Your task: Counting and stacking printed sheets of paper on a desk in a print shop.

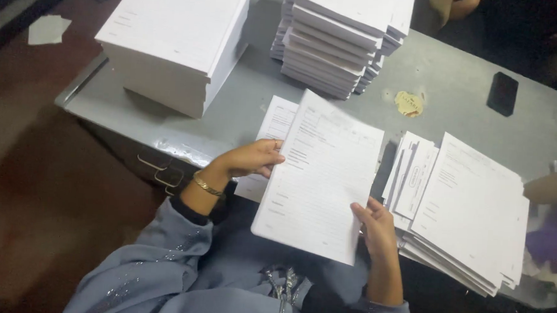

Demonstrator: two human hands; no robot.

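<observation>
A thin sheaf of white printed sheets [320, 178] is held up over my lap, tilted toward me. My left hand [250, 158] grips its left edge, a gold bangle on that wrist. My right hand [373, 225] pinches its lower right edge, thumb on top. Under the sheaf, another printed sheet [274, 121] lies on the grey metal desk [257, 85]. To the right of my right hand lies a fanned pile of similar sheets [472, 211].
A tall block of white paper [173, 40] stands at the desk's back left. A staggered stack of paper bundles [342, 36] stands at the back centre. A black phone [503, 93] and a yellow scrap [409, 103] lie at the right. Another person's arm [547, 188] reaches in at far right.
</observation>
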